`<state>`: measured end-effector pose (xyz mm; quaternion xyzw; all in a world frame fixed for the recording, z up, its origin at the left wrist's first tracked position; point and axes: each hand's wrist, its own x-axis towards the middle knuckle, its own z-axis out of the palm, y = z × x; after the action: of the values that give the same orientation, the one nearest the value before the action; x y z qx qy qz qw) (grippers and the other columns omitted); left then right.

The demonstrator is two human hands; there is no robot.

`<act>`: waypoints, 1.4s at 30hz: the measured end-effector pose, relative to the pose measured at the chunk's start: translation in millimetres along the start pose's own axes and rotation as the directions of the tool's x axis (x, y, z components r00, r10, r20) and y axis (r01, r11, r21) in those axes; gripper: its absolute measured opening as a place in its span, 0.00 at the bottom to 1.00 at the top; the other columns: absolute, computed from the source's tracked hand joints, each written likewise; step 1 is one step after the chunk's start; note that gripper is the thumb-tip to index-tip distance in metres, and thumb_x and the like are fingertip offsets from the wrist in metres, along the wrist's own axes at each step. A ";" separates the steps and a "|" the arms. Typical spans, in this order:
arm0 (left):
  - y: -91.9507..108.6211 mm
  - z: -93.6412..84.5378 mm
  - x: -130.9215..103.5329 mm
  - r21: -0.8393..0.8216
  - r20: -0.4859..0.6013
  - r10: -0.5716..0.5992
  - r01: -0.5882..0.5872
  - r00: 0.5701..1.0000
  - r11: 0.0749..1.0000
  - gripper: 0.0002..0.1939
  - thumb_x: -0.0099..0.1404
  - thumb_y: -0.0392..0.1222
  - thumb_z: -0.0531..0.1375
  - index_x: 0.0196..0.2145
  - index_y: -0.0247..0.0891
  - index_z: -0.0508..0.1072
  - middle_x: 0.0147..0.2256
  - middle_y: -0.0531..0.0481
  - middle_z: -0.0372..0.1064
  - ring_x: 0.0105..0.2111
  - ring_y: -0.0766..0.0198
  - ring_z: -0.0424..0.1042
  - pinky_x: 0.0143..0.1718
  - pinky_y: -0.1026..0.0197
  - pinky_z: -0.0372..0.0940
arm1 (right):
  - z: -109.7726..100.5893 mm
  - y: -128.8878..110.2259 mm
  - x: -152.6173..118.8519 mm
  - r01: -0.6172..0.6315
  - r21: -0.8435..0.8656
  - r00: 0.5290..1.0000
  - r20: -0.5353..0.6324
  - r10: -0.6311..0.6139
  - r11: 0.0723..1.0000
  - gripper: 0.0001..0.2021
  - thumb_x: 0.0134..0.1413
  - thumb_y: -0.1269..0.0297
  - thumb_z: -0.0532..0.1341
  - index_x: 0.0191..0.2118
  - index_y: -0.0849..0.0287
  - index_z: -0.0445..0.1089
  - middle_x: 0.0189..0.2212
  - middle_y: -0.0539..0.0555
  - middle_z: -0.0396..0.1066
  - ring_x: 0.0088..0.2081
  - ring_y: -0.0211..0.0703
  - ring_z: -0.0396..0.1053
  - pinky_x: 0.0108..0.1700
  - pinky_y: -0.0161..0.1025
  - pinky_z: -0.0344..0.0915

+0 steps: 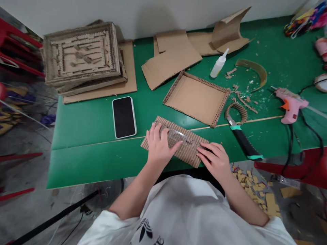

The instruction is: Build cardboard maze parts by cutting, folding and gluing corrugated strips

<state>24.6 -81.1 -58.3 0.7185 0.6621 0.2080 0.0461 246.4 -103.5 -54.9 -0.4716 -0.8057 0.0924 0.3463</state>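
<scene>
A strip of corrugated cardboard [187, 154] lies slantwise near the table's front edge, its ridges facing up. On top of it is a clear plastic ruler [184, 135], partly covered by my fingers. My left hand [160, 141] rests on the left part of both, fingers spread and thumb stretched toward the middle. At the right end, my right hand [215, 157] touches the ruler and cardboard with outstretched fingertips. Just beyond them lies a shallow cardboard tray [195, 97] with raised corrugated edges.
A phone [124, 117] lies left, below stacked cardboard frames [81, 58]. Cardboard sheets [171, 63] and a white glue bottle [218, 64] are behind the tray. To the right are a box cutter [244, 141], a corrugated ring [241, 109], scraps and a pink glue gun [291, 103] with cables.
</scene>
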 end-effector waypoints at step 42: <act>-31.4 -17.5 41.5 0.041 0.188 0.243 -0.255 0.952 0.966 0.45 0.54 0.68 0.57 0.56 0.26 0.61 0.62 0.28 0.53 0.64 0.41 0.47 0.64 0.40 0.42 | 23.1 -21.3 0.4 0.094 0.246 0.993 0.048 -0.109 0.965 0.15 0.53 0.79 0.60 0.45 0.59 0.74 0.41 0.58 0.76 0.52 0.48 0.70 0.50 0.45 0.73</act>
<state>-9.4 -40.7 -43.3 0.8134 0.5655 0.1242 0.0564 216.6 -110.5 -61.7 -0.3807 -0.8216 0.1869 0.3811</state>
